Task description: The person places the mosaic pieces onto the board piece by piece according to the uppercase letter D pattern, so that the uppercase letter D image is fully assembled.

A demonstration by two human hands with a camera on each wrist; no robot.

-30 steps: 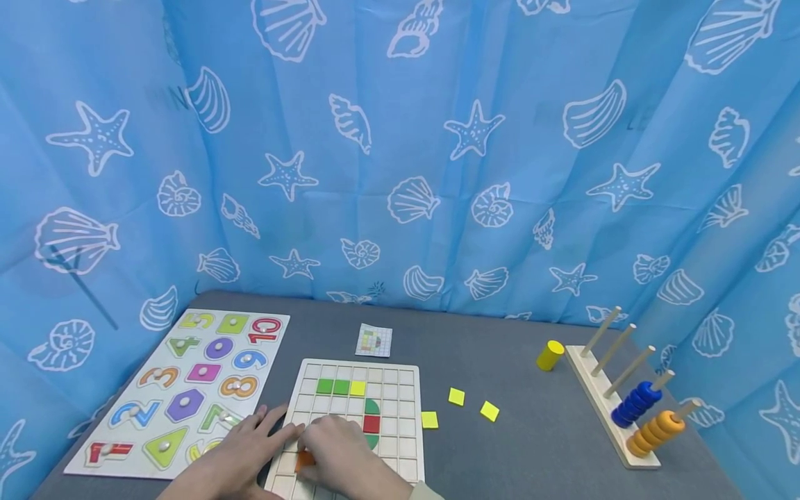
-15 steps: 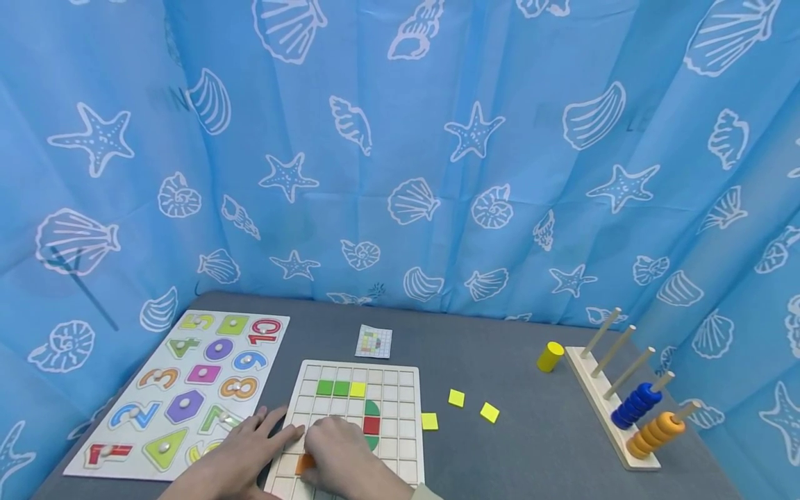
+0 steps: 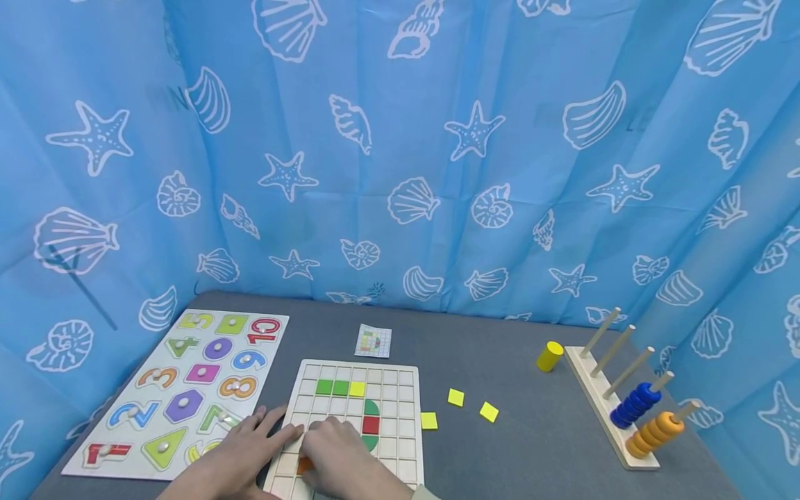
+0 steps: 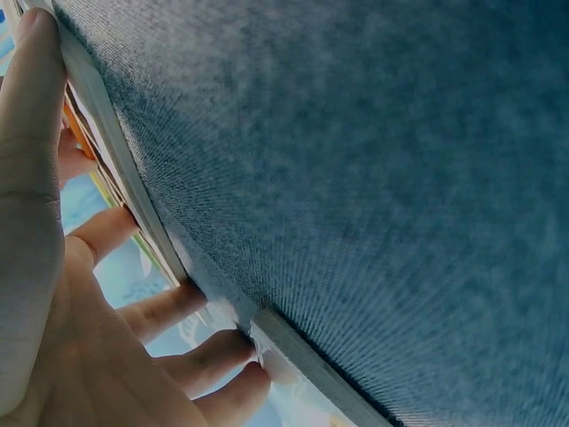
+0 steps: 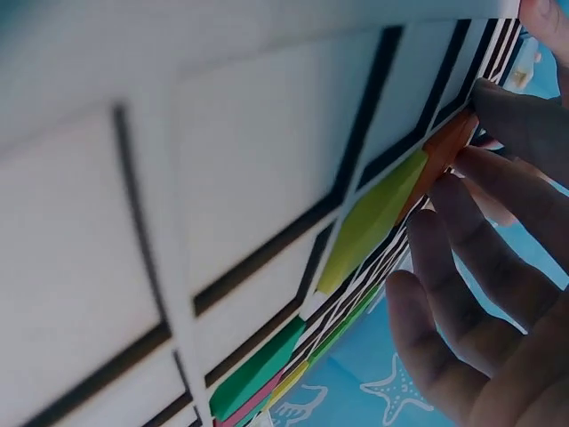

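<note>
A pale wooden grid board [image 3: 406, 396] lies at the front of the table in the head view. My left hand [image 3: 240, 451] rests along its left edge with fingers spread, and some fingertips reach the neighbouring puzzle board. Over the lower left cells, my right hand [image 3: 340, 455] is bent down and pinches an orange tile [image 5: 444, 151] at the grid, thumb on one side and index finger on the other. Beside that tile sits a yellow tile [image 5: 372, 222], hidden from the head camera. Green tiles [image 3: 323, 387], another yellow tile [image 3: 357, 389] and a red tile [image 3: 371, 424] fill other cells.
Loose yellow tiles [image 3: 455, 397] lie right of the grid. A small pattern card [image 3: 373, 340] is behind it. The number-and-shape puzzle board [image 3: 140, 458] lies to the left. Farther right stand a yellow cylinder [image 3: 550, 356] and a peg stand with rings [image 3: 600, 399].
Both hands stay in nearly the same place. The right hand shifts only slightly over the orange tile.
</note>
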